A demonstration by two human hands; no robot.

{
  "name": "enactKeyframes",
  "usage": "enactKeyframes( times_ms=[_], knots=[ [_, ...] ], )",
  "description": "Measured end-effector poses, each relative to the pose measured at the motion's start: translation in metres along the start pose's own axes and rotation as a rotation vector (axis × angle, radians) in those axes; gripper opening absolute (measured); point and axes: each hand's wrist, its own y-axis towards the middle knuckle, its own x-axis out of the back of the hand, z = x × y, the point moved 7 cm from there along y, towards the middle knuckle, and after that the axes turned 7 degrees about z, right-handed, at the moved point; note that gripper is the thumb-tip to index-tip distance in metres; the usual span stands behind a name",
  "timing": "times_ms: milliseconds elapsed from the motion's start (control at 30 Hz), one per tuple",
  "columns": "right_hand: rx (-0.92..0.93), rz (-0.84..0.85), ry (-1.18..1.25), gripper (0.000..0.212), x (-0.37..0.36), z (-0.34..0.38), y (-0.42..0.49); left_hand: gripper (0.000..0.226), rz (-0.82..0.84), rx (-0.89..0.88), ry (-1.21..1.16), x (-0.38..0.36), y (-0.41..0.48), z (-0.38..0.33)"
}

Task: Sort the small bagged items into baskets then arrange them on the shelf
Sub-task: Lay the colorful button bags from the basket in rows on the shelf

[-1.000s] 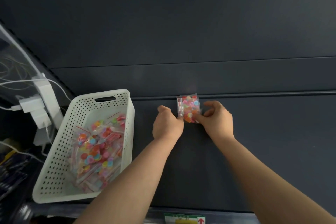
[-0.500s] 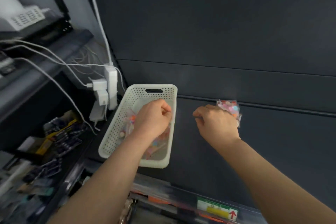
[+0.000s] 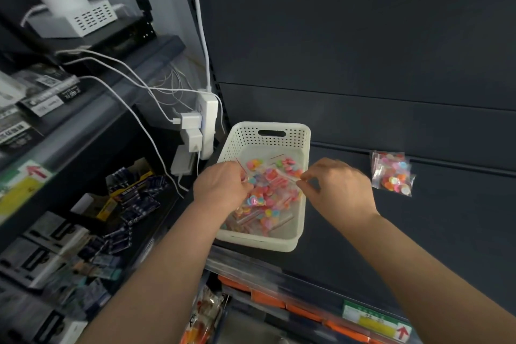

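A white perforated basket point(image 3: 303, 176) stands on the dark shelf point(image 3: 391, 232) and holds several small clear bags of colourful pieces point(image 3: 268, 198). My left hand point(image 3: 223, 187) and my right hand point(image 3: 335, 190) both reach over the basket and pinch the two ends of one small bag point(image 3: 275, 176) just above the pile. A stack of such bags point(image 3: 392, 173) leans upright against the shelf's back panel, to the right of my right hand and apart from it.
A white power strip with plugs and cables point(image 3: 201, 126) hangs just left of the basket. The neighbouring shelves at the left carry dark packaged goods point(image 3: 131, 195). Price labels point(image 3: 374, 321) run along the shelf's front edge, with orange packs below.
Both hands have left the stack of bags against the back panel and moved left to the basket, where they now grip one bag. The view has swung left.
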Motion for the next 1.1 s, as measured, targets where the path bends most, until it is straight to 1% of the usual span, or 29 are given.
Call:
enactKeyframes(
  times_ms=[100, 200, 300, 367, 400, 433, 467, 533, 567, 667, 767, 833, 900, 933, 1000, 1067, 1100],
  knots=[
    [-0.018, 0.021, 0.022, 0.017, 0.001, 0.001, -0.001, 0.021, 0.028, -0.002, -0.065, -0.002, 0.004, 0.0],
    [-0.079, 0.097, 0.066, 0.021, -0.001, -0.004, -0.001, 0.015, -0.031, -0.071, -0.238, 0.009, 0.002, -0.004],
    [-0.166, 0.12, 0.308, 0.034, 0.0, -0.015, 0.0, 0.01, -0.069, -0.186, -0.556, 0.024, -0.003, -0.021],
    [-0.206, 0.153, 0.494, 0.047, 0.003, -0.02, 0.001, 0.01, -0.052, -0.266, -0.682, 0.031, -0.008, -0.041],
    [-0.224, 0.185, 0.573, 0.05, 0.004, -0.022, 0.0, 0.01, -0.04, -0.3, -0.729, 0.032, -0.009, -0.052],
    [-0.245, 0.212, 0.652, 0.049, 0.005, -0.025, -0.002, 0.01, -0.025, -0.329, -0.768, 0.032, -0.011, -0.065],
    [-0.27, 0.22, 0.724, 0.043, 0.006, -0.03, -0.005, 0.009, -0.005, -0.347, -0.796, 0.03, -0.012, -0.079],
    [-0.33, 0.162, 0.804, 0.027, 0.014, -0.046, -0.013, 0.007, 0.033, -0.371, -0.836, 0.022, -0.015, -0.106],
    [-0.36, 0.127, 0.82, 0.024, 0.018, -0.056, -0.018, 0.007, 0.051, -0.374, -0.857, 0.017, -0.016, -0.118],
    [-0.466, 0.045, 0.818, 0.022, 0.031, -0.087, -0.039, 0.006, 0.147, -0.367, -0.922, -0.001, -0.019, -0.149],
    [-0.557, 0.011, 0.812, 0.031, 0.039, -0.115, -0.057, 0.011, 0.186, -0.347, -0.952, -0.016, -0.021, -0.173],
    [-0.641, -0.033, 0.873, 0.034, 0.041, -0.134, -0.069, 0.014, 0.231, -0.32, -0.981, -0.027, -0.022, -0.19],
    [-0.732, -0.076, 0.988, 0.032, 0.042, -0.15, -0.081, 0.015, 0.301, -0.269, -1.026, -0.043, -0.025, -0.204],
    [-0.755, -0.073, 1.06, 0.029, 0.041, -0.156, -0.088, 0.015, 0.327, -0.232, -1.054, -0.051, -0.026, -0.208],
    [-0.752, 0.019, 1.151, 0.021, 0.037, -0.162, -0.097, 0.013, 0.371, -0.166, -1.078, -0.068, -0.026, -0.213],
    [-0.747, 0.108, 1.12, 0.017, 0.03, -0.168, -0.106, 0.014, 0.425, -0.136, -1.065, -0.083, -0.026, -0.216],
    [-0.763, 0.116, 1.069, 0.017, 0.026, -0.174, -0.109, 0.013, 0.455, -0.127, -1.058, -0.09, -0.026, -0.218]
  ],
)
